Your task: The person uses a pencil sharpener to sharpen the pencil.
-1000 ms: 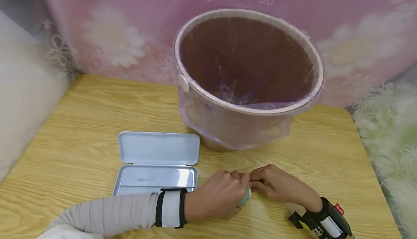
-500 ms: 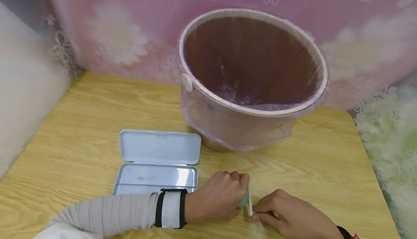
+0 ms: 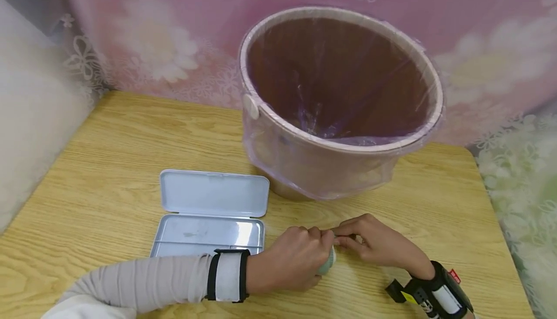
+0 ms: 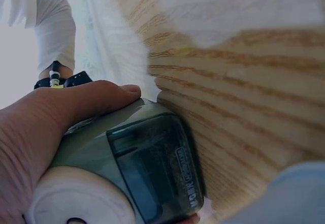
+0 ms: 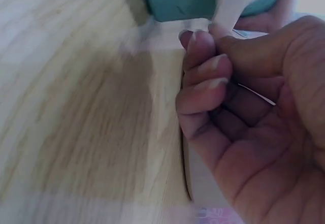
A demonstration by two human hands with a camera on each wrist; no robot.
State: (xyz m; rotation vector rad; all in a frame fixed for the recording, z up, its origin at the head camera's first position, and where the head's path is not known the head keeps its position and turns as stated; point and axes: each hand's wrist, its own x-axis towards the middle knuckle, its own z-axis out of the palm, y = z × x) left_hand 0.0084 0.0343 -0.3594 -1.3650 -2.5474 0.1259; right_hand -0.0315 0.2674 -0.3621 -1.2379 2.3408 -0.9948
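Observation:
A green hand-crank pencil sharpener (image 3: 327, 264) is held in my left hand (image 3: 292, 261), which hides most of it in the head view. In the left wrist view the thumb lies along the sharpener's body (image 4: 91, 145), beside its dark see-through shavings drawer (image 4: 152, 168) and a round white end (image 4: 81, 201). My right hand (image 3: 377, 242) pinches the handle end of the white crank (image 5: 236, 3) between thumb and forefinger, its other fingers curled. Whether a pencil is inserted cannot be seen.
A pale blue pencil case (image 3: 209, 229) lies open left of the hands, its lower part partly behind my left arm. Behind stands a tall bin (image 3: 322, 169) with a thin purple liner over its rim. The wooden table (image 3: 109, 203) meets a pink floral cloth (image 3: 209, 43).
My right hand moved down and toward me with the crank, then back up to the crank's top position. The left hand stays in place, holding the sharpener.

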